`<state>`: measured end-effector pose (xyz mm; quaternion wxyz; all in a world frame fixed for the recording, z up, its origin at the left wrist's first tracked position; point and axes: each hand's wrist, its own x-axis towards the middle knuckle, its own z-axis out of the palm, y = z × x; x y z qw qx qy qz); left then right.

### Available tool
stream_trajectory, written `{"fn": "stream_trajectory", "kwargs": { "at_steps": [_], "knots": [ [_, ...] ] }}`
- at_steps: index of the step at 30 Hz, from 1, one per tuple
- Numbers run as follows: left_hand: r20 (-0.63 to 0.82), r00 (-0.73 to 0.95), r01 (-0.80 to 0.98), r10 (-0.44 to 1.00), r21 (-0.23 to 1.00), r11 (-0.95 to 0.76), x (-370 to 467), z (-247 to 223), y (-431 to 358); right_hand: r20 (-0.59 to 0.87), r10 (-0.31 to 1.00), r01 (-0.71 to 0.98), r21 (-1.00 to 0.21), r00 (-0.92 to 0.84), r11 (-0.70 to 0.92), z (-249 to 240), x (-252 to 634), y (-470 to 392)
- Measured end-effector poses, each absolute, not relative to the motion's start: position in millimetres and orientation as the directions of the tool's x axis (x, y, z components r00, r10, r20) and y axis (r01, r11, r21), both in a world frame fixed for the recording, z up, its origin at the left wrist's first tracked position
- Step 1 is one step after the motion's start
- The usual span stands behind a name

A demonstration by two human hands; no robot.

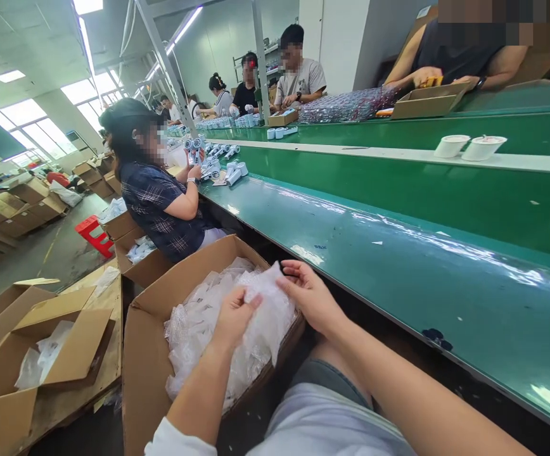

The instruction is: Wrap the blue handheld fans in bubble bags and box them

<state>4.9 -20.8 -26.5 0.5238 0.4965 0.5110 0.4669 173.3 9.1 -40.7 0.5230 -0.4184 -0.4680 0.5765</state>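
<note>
A translucent bubble-wrap bag (271,304) is stretched between my two hands, above an open cardboard box (146,354). My left hand (234,316) pinches its left side between thumb and fingers. At the bag's upper right corner, my right hand (310,294) has thumb and curled fingers closed on the edge. More crumpled bubble-wrap bags (194,323) fill the box below. The lower part of the held bag hangs over the box's right side.
A green-topped workbench (351,240) runs along my right, with two white cups (484,149) further back. A co-worker (161,190) sits ahead, holding a light-blue device (193,152). Open cartons (66,361) stand on the left, near a red stool (94,235). Other people work across the line.
</note>
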Motion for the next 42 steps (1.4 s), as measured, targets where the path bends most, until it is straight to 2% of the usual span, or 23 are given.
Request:
{"fn": "stream_trajectory", "kwargs": {
  "at_steps": [2, 5, 7, 9, 11, 14, 18, 21, 25, 29, 33, 36, 39, 42],
  "knots": [
    [-0.115, -0.036, -0.076, 0.993, 0.991, 0.112, 6, -27, -18, -0.088, 0.992, -0.301, -0.947, -0.086, -0.11, -42, 178, 11],
    [-0.145, -0.075, -0.153, 0.987, 0.979, 0.132, 9, -29, -17, -0.115, 0.924, -0.365, -0.895, -0.365, -0.255, -49, 178, 6],
    [-0.141, -0.04, -0.16, 0.989, 0.978, 0.133, 11, -31, -19, -0.085, 0.886, -0.331, -0.908, -0.457, -0.258, -54, 171, 1],
    [-0.135, -0.071, -0.129, 0.988, 0.984, 0.125, 10, -32, -20, -0.105, 0.914, -0.232, -0.95, -0.392, -0.208, -58, 168, -3],
    [-0.147, -0.172, -0.104, 0.974, 0.986, 0.13, 0, -30, -17, -0.114, 0.935, -0.075, -0.986, -0.336, -0.147, -59, 171, -1],
    [-0.229, -0.25, -0.154, 0.941, 0.969, 0.195, -25, -30, -6, -0.075, 0.931, 0.147, -0.989, -0.356, -0.023, -55, 186, 8],
    [-0.279, -0.293, -0.208, 0.915, 0.952, 0.223, -44, -42, 14, -0.058, 0.971, 0.255, -0.967, -0.233, 0.004, -52, 193, 21],
    [-0.338, -0.256, -0.217, 0.906, 0.933, 0.287, -36, -57, 18, -0.106, 0.97, 0.224, -0.973, -0.219, -0.056, -58, 181, 26],
    [-0.385, -0.037, -0.201, 0.922, 0.907, 0.371, -24, -75, 11, -0.185, 0.936, 0.175, -0.975, -0.301, -0.136, -73, 168, 28],
    [-0.423, -0.077, -0.106, 0.903, 0.904, 0.414, -41, -80, 12, -0.223, 0.957, 0.116, -0.972, -0.184, -0.204, -84, 173, 33],
    [-0.415, -0.132, -0.119, 0.9, 0.908, 0.401, -46, -74, 7, -0.256, 0.959, -0.004, -0.966, -0.125, -0.259, -88, 177, 37],
    [-0.398, -0.023, -0.111, 0.917, 0.913, 0.394, -23, -73, -8, -0.28, 0.944, -0.124, -0.945, -0.175, -0.303, -89, 165, 33],
    [-0.39, 0.052, -0.205, 0.919, 0.897, 0.392, 1, -80, -19, -0.305, 0.922, -0.244, -0.9, -0.239, -0.361, -89, 151, 25],
    [-0.449, 0.009, -0.351, 0.894, 0.836, 0.423, 10, -89, -20, -0.314, 0.91, -0.329, -0.858, -0.272, -0.395, -88, 145, 19]
  ]
}}
